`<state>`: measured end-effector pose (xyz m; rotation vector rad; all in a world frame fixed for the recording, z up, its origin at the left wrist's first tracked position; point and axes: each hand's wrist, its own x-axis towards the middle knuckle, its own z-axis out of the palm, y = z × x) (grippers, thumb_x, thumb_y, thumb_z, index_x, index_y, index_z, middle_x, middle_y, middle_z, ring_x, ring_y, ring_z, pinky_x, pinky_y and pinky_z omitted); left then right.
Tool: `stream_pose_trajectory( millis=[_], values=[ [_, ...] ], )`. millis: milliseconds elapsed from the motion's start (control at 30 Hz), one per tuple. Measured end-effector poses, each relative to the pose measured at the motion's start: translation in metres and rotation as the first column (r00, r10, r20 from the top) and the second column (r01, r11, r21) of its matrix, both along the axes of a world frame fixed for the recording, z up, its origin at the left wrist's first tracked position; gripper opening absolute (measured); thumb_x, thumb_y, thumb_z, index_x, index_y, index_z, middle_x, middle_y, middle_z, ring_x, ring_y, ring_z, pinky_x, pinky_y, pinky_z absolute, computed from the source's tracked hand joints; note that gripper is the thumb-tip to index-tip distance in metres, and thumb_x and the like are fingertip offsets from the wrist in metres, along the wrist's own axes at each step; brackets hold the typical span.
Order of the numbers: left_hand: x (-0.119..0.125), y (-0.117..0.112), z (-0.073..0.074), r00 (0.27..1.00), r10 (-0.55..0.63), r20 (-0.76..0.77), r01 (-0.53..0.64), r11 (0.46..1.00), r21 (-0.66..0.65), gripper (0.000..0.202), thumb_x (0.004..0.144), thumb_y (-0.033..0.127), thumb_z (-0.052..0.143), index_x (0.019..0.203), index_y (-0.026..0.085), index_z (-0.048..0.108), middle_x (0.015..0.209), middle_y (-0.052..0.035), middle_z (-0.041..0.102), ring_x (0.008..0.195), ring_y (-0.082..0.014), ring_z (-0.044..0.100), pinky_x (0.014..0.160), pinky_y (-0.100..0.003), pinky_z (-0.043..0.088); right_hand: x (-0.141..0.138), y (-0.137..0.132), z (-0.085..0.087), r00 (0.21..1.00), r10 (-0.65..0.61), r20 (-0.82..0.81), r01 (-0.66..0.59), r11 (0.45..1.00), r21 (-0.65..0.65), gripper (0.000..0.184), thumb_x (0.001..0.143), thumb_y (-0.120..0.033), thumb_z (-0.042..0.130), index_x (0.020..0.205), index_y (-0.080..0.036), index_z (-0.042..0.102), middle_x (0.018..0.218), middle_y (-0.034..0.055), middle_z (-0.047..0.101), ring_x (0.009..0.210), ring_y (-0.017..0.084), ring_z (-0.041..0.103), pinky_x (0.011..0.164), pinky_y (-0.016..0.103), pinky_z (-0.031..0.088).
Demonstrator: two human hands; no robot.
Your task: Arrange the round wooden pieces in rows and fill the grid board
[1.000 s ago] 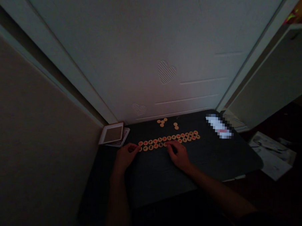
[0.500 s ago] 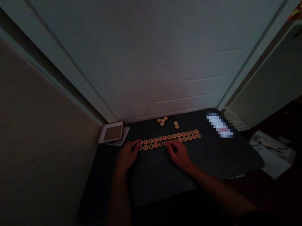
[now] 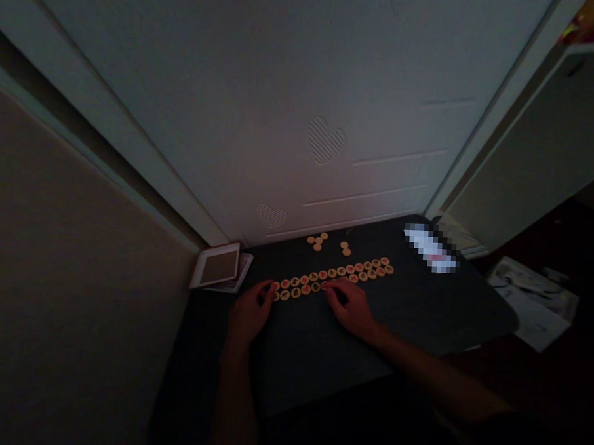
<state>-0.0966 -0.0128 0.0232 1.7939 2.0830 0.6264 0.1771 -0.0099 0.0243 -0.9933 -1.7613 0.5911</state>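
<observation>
Round pieces (image 3: 304,289) lie in two adjoining rows on the dark table (image 3: 301,347). Left hand (image 3: 250,310): fingers bent, fingertips at the rows' left end. Right hand (image 3: 353,308): thumb and forefinger curved together, mid near row. Cannot tell whether either grips a piece or merely touches. Left forearm (image 3: 235,390) points forward; right forearm (image 3: 428,368) slants inward.

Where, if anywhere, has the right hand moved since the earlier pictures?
No: judged against the large embossed heart, the right hand shows no clear shift; it stays at the near row of discs.
</observation>
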Motion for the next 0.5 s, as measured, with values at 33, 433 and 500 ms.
stream_pose_trajectory(
  millis=[33,433,500],
  values=[
    [0.0,0.0,0.0,1.0,0.004,0.003,-0.004,1.0,0.0,0.043,0.095,0.056,0.05,0.125,0.029,0.066,0.09,-0.0015,0.075,0.081,-0.0191,0.069,0.068,-0.027,0.048,0.001,0.004,0.003,1.0,0.006,0.013,-0.006,1.0,-0.001,0.018,0.096,-0.021,0.055,0.105,-0.025,0.07,0.097,0.0036,0.073,0.088,0.018,0.068,0.082,0.033,0.053],
    [0.015,0.0,0.005,0.989,0.095,0.112,-0.117,0.971,0.21,0.033,0.095,0.041,0.051,0.116,0.023,0.068,0.089,-0.0036,0.074,0.077,-0.0191,0.07,0.071,-0.029,0.052,0.008,0.153,0.033,0.731,0.074,0.678,-0.074,0.997,-0.028,0.03,0.093,-0.011,0.054,0.119,-0.013,0.067,0.122,0.0142,0.068,0.118,0.025,0.058,0.106,0.038,0.041],
    [0.026,-0.001,0.006,0.989,0.07,0.127,-0.103,0.956,0.274,0.032,0.095,0.04,0.051,0.115,0.022,0.069,0.091,-0.004,0.075,0.078,-0.0188,0.069,0.073,-0.029,0.053,0.003,0.167,0.033,0.717,0.085,0.692,-0.089,0.996,-0.03,0.03,0.09,-0.006,0.053,0.114,-0.013,0.07,0.119,0.0148,0.07,0.116,0.026,0.06,0.105,0.038,0.041]
  ],
)
